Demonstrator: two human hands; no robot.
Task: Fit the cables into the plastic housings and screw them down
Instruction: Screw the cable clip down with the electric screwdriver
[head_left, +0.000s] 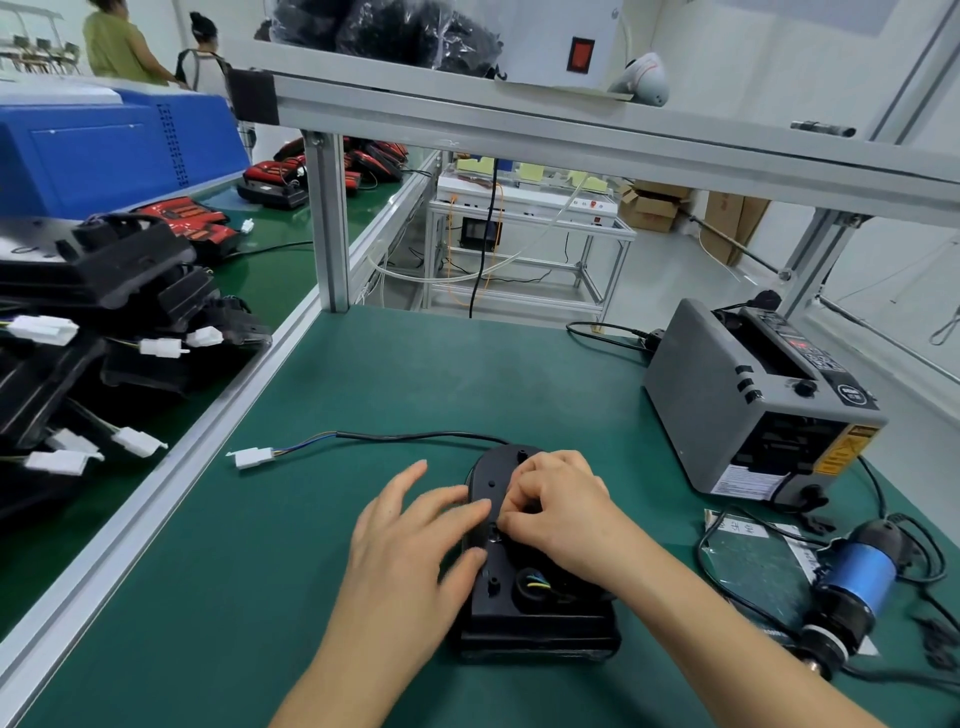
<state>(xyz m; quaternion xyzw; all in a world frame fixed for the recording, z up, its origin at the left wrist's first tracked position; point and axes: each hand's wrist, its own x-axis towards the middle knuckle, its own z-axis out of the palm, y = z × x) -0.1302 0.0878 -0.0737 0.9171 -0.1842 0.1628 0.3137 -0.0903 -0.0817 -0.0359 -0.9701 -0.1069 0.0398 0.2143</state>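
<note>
Here we are at the green bench mat (363, 395), and the black plastic housing (524, 618) lies flat on it in the near centre, right under both hands. The left hand (410, 540) has its fingers straight and spread, fingertips resting on the housing's left edge, thumb against its side. The right hand (563, 506) sits on top of the housing with the fingers curled in tight, thumb and forefinger pressed together over the middle. What they are nipping, if anything, is hidden, so I cannot tell. A loop of coloured wires (535, 582) shows in a round opening near the housing's front. The black cable (415, 435) runs out from the far end of the housing, away to the left across the mat, ending in a white connector (253, 457) lying well apart from the hands. To the right stands a grey tape dispenser (727, 410), and nearer, a blue electric screwdriver (857, 579) lies on the mat. On the left bench, a pile of black housings (104, 291) with white plugs.
</note>
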